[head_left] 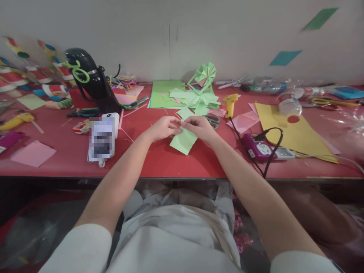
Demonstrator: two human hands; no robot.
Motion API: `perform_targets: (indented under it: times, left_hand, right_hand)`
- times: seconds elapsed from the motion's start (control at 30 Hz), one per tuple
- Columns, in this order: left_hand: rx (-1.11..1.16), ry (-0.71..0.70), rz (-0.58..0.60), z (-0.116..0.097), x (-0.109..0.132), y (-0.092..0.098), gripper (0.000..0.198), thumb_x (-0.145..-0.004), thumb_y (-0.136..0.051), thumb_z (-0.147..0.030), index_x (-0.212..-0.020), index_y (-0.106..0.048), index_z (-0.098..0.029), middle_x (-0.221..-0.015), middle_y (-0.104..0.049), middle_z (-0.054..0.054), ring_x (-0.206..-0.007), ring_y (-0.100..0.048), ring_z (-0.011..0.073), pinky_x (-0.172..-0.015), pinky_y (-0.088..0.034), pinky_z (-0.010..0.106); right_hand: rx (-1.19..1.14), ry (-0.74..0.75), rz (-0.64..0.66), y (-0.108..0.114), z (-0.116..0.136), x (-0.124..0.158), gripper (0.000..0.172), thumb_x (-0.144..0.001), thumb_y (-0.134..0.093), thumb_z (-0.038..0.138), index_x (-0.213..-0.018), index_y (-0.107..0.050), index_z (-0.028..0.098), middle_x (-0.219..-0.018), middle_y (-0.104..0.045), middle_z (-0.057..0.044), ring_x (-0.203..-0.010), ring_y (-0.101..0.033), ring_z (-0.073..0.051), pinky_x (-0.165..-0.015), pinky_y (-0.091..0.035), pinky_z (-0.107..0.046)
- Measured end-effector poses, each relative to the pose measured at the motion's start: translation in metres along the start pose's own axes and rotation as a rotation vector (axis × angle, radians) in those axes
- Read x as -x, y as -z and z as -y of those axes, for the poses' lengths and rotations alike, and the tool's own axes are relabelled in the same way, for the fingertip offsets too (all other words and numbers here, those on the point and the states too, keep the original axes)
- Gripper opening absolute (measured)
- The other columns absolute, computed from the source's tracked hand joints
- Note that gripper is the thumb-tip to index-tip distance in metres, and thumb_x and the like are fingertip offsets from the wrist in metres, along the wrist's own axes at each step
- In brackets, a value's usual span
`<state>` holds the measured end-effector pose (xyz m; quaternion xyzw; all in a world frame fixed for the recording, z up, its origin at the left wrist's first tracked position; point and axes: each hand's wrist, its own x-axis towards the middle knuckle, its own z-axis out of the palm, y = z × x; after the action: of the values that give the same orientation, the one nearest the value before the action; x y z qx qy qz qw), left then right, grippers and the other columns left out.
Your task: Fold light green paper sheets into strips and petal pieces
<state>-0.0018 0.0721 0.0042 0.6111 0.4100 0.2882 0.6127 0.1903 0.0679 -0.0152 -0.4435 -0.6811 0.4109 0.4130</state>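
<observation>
A light green sheet of paper (184, 141) is pinched between my two hands, just above the red tabletop (159, 159). My left hand (165, 128) grips its upper left part with bent fingers. From the other side, my right hand (198, 127) has thumb and fingers closed on the upper edge. The fingertips of both hands nearly meet there. Another pale green piece (185, 113) shows just behind the fingers; whether it joins the held sheet I cannot tell. Scissors (213, 121) with grey-green handles lie beside my right hand, partly covered. Folded green paper fans (200, 99) lie farther back.
A phone (101, 142) stands propped at the left near a black bottle (93, 81). On the right are a yellow glue gun (231, 104), a purple power adapter (257, 147) with cables, yellow paper (295, 131) and plastic bottles (290, 106). Pink paper (33, 153) lies far left.
</observation>
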Motion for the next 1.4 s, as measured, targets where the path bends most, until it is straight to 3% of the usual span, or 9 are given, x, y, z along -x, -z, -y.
perform_targets:
  times: [0.17,0.53,0.93,1.03,1.13,1.2,1.27,1.33,1.4]
  left_hand:
    - [-0.018,0.006,-0.015,0.003,-0.002,0.002,0.022,-0.078,-0.077,-0.015,-0.097,-0.067,-0.012,-0.079,-0.075,0.007,-0.072,-0.071,0.0177,-0.070,-0.056,0.032]
    - [-0.015,0.039,-0.019,0.004,-0.002,0.004,0.032,-0.063,-0.089,-0.026,-0.087,-0.073,-0.012,-0.083,-0.076,0.009,-0.075,-0.072,0.0205,-0.073,-0.058,0.037]
    - [-0.019,0.031,-0.053,0.002,-0.002,0.000,0.023,-0.067,-0.085,-0.026,-0.079,-0.071,-0.012,-0.076,-0.072,0.006,-0.064,-0.067,0.0148,-0.063,-0.054,0.030]
    - [0.000,-0.032,-0.132,0.007,-0.006,0.002,0.017,-0.071,-0.082,-0.023,-0.077,-0.070,-0.012,-0.074,-0.071,0.005,-0.064,-0.066,0.0135,-0.064,-0.054,0.028]
    - [0.050,-0.092,-0.266,0.012,-0.011,0.005,0.010,-0.076,-0.076,-0.018,-0.079,-0.069,-0.012,-0.072,-0.071,0.004,-0.064,-0.066,0.0127,-0.064,-0.054,0.027]
    - [0.074,-0.108,-0.346,0.014,-0.014,0.007,0.007,-0.078,-0.073,-0.016,-0.079,-0.067,-0.013,-0.071,-0.070,0.003,-0.063,-0.066,0.0130,-0.064,-0.055,0.027]
    - [0.082,-0.103,-0.398,0.015,-0.016,0.007,0.005,-0.078,-0.070,-0.013,-0.080,-0.066,-0.013,-0.070,-0.069,0.002,-0.063,-0.067,0.0135,-0.064,-0.055,0.027]
    - [0.091,-0.097,-0.432,0.014,-0.017,0.007,0.006,-0.077,-0.069,-0.011,-0.080,-0.065,-0.014,-0.069,-0.069,0.001,-0.062,-0.066,0.0134,-0.064,-0.056,0.027]
    - [0.101,-0.095,-0.440,0.014,-0.017,0.007,0.008,-0.077,-0.069,-0.010,-0.080,-0.064,-0.015,-0.068,-0.068,0.001,-0.061,-0.067,0.0134,-0.064,-0.056,0.027]
  right_hand:
    - [0.043,0.022,0.001,0.000,-0.003,-0.001,0.041,-0.078,-0.069,0.058,-0.072,-0.067,0.017,-0.059,-0.050,0.001,-0.055,-0.039,-0.010,-0.051,-0.029,-0.027]
    - [0.052,0.037,0.037,0.001,-0.002,-0.001,0.037,-0.080,-0.068,0.053,-0.073,-0.067,0.016,-0.061,-0.052,0.001,-0.056,-0.040,-0.010,-0.052,-0.029,-0.027]
    - [0.046,0.022,-0.015,0.000,-0.003,-0.002,0.037,-0.082,-0.066,0.051,-0.070,-0.064,0.017,-0.062,-0.053,0.001,-0.057,-0.041,-0.010,-0.054,-0.033,-0.027]
    - [0.075,0.101,-0.088,0.003,-0.006,-0.003,0.038,-0.080,-0.070,0.053,-0.092,-0.072,0.018,-0.082,-0.065,-0.005,-0.069,-0.054,-0.015,-0.062,-0.044,-0.030]
    - [0.175,0.239,-0.125,0.007,-0.007,-0.002,0.056,-0.075,-0.075,0.058,-0.120,-0.069,0.025,-0.120,-0.064,-0.010,-0.101,-0.062,-0.023,-0.081,-0.053,-0.037]
    - [0.292,0.338,-0.087,0.009,-0.007,0.000,0.065,-0.071,-0.077,0.064,-0.124,-0.068,0.030,-0.139,-0.054,-0.011,-0.124,-0.054,-0.029,-0.098,-0.049,-0.046]
    - [0.411,0.421,-0.011,0.008,-0.007,0.001,0.072,-0.065,-0.078,0.070,-0.125,-0.069,0.031,-0.150,-0.044,-0.011,-0.140,-0.040,-0.034,-0.111,-0.038,-0.054]
    - [0.503,0.460,0.070,0.006,-0.007,0.001,0.077,-0.061,-0.080,0.070,-0.127,-0.068,0.032,-0.156,-0.038,-0.009,-0.145,-0.032,-0.038,-0.117,-0.028,-0.059]
    - [0.549,0.478,0.106,0.003,-0.008,0.000,0.066,-0.067,-0.079,0.065,-0.123,-0.070,0.031,-0.155,-0.040,-0.009,-0.145,-0.032,-0.037,-0.118,-0.027,-0.059]
